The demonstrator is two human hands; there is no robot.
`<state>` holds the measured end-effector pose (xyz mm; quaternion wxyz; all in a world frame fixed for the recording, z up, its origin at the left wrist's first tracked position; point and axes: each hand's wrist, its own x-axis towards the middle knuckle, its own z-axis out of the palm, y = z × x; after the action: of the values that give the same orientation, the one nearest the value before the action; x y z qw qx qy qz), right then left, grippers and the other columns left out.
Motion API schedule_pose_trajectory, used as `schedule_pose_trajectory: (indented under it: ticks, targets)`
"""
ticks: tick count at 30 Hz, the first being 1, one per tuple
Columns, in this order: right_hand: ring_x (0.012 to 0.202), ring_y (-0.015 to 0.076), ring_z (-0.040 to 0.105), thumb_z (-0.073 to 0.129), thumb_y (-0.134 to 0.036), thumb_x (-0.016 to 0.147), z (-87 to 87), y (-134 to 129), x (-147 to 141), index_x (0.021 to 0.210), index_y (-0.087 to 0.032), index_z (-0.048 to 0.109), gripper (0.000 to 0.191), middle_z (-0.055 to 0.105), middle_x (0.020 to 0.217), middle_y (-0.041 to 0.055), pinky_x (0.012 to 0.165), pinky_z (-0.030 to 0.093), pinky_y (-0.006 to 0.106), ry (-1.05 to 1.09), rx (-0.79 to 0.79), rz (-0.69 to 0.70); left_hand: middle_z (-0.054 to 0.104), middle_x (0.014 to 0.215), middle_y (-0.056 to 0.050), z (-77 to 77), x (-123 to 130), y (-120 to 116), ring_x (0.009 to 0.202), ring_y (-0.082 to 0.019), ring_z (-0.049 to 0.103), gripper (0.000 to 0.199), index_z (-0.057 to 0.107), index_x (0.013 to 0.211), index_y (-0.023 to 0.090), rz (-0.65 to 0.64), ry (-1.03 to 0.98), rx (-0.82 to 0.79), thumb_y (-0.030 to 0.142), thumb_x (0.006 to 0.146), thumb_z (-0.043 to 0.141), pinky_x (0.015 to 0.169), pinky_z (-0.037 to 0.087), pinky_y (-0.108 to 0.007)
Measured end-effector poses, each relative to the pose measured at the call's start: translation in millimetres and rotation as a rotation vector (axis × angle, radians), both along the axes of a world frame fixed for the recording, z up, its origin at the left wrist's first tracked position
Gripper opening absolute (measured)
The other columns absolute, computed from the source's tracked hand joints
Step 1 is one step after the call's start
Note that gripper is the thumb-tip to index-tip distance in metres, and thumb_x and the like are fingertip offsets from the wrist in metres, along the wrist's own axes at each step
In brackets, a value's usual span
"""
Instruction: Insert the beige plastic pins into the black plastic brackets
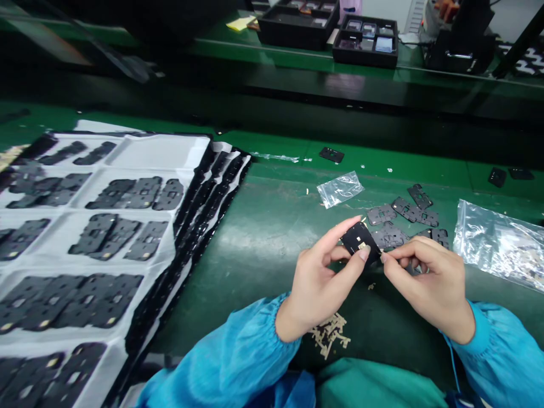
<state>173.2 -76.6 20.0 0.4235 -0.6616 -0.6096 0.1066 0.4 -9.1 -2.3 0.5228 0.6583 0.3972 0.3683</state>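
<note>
My left hand point(325, 277) grips a flat black plate point(357, 238) between thumb and fingers, above the green work surface. Small pale marks or pieces show on the plate's face. The fingertips of my right hand point(425, 277) are pinched at the plate's lower right edge; whatever they hold there is too small to make out. Several dark grey plates point(389, 235) lie loosely just behind my hands. A small pile of beige parts point(329, 335) sits on the surface below my left wrist.
Stacked white-lined trays point(147, 152) with dark plates fill the left side. A small clear bag point(340, 188) lies behind my hands, a larger bag point(501, 249) of small parts at right. Black bins point(365, 55) stand on the far shelf.
</note>
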Motion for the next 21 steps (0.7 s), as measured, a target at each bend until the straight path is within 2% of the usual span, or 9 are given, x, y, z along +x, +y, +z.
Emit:
schedule_pose_trajectory:
  ticks: [8,14,21]
  targets:
    - [0.055,0.0136,0.053,0.067,-0.017,0.088,-0.7,-0.7,-0.9,0.07,-0.023,0.066,0.019,0.059,0.06,-0.002,0.056,0.043,0.03,-0.018,-0.015,0.012,0.072,0.066,0.003,1.5,0.3,-2.9,0.057,-0.012,0.057,0.05,0.061,0.143,0.021,0.017,0.042,0.042,0.026,0.095,0.07,0.068,0.055,-0.026]
    - [0.053,0.0118,0.049,0.069,-0.016,0.084,-0.4,0.0,-1.5,0.065,-0.022,0.068,0.02,0.058,0.058,-0.0026,0.052,0.04,0.027,0.065,-0.078,-0.008,0.071,0.065,0.004,1.9,-0.8,-3.6,0.058,-0.012,0.057,0.049,0.061,0.143,0.021,0.005,0.048,0.061,0.026,0.095,0.07,0.069,0.055,-0.025]
    - [0.052,0.0122,0.05,0.069,-0.02,0.078,5.7,3.6,6.1,0.072,-0.021,0.077,0.01,0.065,0.061,-0.0004,0.048,0.038,0.025,0.38,-0.383,-0.009,0.07,0.063,0.004,1.8,-0.3,-2.8,0.058,-0.013,0.059,0.048,0.063,0.141,0.02,0.01,0.043,0.061,0.026,0.094,0.07,0.073,0.058,-0.028]
